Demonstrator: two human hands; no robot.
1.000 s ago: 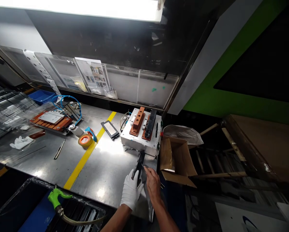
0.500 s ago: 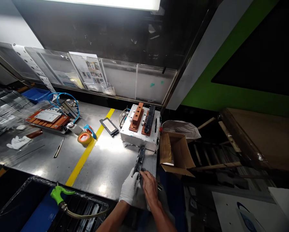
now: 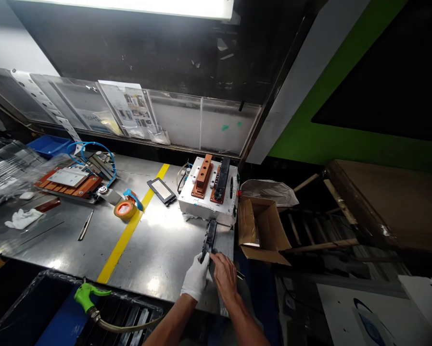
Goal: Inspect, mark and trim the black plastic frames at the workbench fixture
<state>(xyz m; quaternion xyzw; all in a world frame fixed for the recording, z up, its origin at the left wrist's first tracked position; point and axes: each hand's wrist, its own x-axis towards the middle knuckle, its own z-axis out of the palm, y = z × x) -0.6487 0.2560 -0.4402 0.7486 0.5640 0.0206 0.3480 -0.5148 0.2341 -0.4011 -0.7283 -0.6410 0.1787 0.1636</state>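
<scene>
My left hand point(image 3: 195, 278), in a white glove, grips the near end of a long, narrow black plastic part point(image 3: 211, 234). The part points away from me above the metal bench, toward the white fixture box point(image 3: 197, 209). My right hand point(image 3: 224, 276) is bare, with its fingers curled close to the part's near end. A thin, dark stick-like object point(image 3: 240, 275) with a pale edge juts out from behind the right hand; its kind and its other end are hidden. On the fixture box sit a brown block point(image 3: 203, 177) and a similar black part point(image 3: 222, 180).
On the metal bench point(image 3: 147, 254) lie a dark rectangular frame point(image 3: 161, 191), a tape roll point(image 3: 125, 209), a utility knife point(image 3: 85, 225), a white glove point(image 3: 23, 218) and an orange fixture point(image 3: 69, 179). A cardboard box point(image 3: 262, 230) stands at right, a green air gun point(image 3: 88, 295) at front left.
The left hand has turned slightly and its grip at the part's near end has shifted a little. The right hand stays close beside it. The whole view has moved slightly.
</scene>
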